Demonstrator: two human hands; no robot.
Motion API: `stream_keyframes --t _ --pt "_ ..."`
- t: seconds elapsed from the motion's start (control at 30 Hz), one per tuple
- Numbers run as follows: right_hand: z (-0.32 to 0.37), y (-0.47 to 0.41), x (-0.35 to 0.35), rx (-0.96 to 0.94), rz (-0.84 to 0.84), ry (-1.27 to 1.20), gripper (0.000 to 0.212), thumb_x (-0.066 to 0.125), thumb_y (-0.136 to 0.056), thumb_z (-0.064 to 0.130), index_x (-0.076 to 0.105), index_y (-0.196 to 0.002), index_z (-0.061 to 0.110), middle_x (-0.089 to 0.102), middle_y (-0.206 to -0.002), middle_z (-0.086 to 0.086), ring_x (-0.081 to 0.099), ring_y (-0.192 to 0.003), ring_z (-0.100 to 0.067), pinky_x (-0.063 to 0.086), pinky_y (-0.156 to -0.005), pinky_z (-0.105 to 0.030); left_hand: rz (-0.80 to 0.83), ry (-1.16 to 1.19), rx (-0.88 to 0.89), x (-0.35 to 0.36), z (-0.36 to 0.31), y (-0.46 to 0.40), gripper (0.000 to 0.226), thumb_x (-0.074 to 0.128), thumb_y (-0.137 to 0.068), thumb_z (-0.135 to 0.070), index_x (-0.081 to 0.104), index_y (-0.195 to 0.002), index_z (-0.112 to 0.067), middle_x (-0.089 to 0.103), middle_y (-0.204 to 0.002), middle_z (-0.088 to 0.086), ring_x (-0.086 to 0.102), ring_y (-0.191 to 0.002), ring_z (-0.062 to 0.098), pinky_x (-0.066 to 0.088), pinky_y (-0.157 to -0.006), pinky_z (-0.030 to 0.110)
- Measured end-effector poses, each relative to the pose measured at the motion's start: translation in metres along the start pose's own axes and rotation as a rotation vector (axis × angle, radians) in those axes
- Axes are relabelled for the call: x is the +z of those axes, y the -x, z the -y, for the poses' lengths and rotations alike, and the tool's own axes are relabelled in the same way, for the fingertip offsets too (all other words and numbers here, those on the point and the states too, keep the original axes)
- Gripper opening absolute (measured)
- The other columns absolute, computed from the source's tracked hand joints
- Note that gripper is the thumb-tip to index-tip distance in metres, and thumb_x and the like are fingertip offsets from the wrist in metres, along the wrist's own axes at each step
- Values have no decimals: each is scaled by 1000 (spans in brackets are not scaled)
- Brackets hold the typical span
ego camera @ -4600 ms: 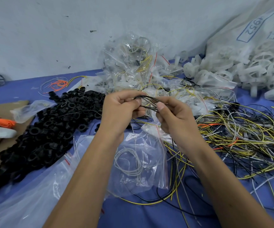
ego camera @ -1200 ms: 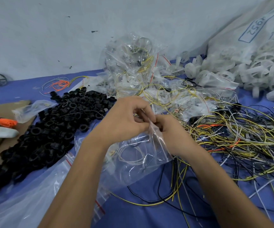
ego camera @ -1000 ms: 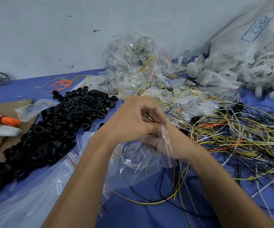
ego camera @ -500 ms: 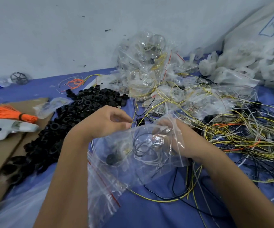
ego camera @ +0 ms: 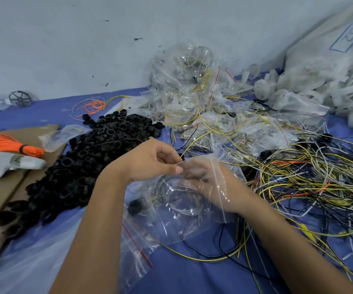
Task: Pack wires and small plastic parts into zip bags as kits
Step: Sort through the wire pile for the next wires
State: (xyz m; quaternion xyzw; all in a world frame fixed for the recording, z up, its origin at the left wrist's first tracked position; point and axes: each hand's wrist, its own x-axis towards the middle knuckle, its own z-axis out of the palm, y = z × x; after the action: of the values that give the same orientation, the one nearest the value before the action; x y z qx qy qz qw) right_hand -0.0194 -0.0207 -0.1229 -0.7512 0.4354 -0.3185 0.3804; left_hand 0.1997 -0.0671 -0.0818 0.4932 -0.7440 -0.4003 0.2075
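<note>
I see the blue tabletop spread with a tangle of yellow, black and white wires on my right, a heap of black plastic rings on my left and a pile of filled zip bags at the back by the wall. In the middle I hold a clear zip bag just above the tabletop, with coiled black and white wires and a small black part visible inside it. My left hand pinches the bag's top edge between thumb and fingers, and my right hand sits behind the film at the mouth, its fingers curled on the plastic.
</note>
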Motion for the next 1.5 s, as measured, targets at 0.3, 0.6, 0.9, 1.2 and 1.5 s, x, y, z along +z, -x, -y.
stream_keyframes --t 0.3,0.6,0.9,1.2,1.5 --pt "7 -9 -9 -171 -82 171 10 65 -97 11 76 -98 12 73 -89 3 66 -82 -3 50 -76 -22 -122 -36 0 -5 9 -4 9 79 -88 -11 78 -79 -13 76 -78 11 66 -72 15 53 -77 34" --pt "-11 -10 -33 -20 38 531 13 80 -84 39 78 -82 27 66 -68 10 59 -64 -11 45 -62 -25 -213 -193 170 16 -29 -9 29 79 -84 -4 75 -101 -27 67 -98 -13 58 -90 -3 42 -78 13" --pt "-3 -4 -43 92 361 334 28 79 -81 38 76 -86 11 72 -82 -11 67 -81 -28 55 -76 -48 -22 -286 258 47 -53 -16 38 73 -90 -7 74 -113 -37 55 -117 -8 42 -114 13 35 -96 26" --pt "-4 -6 -35 223 114 -70 17 79 -84 10 68 -81 -2 64 -66 -11 61 -55 -24 51 -54 -33 -97 -178 254 41 -47 -16 22 83 -82 -9 75 -92 -27 63 -89 -22 58 -84 6 46 -69 15" --pt "1 -13 -14 357 -22 -701 10 65 -91 -9 64 -101 -9 63 -88 -16 68 -77 -23 62 -75 -43 -90 -142 346 36 -52 -14 14 82 -82 -4 72 -80 -13 65 -78 -15 62 -76 17 54 -70 30"
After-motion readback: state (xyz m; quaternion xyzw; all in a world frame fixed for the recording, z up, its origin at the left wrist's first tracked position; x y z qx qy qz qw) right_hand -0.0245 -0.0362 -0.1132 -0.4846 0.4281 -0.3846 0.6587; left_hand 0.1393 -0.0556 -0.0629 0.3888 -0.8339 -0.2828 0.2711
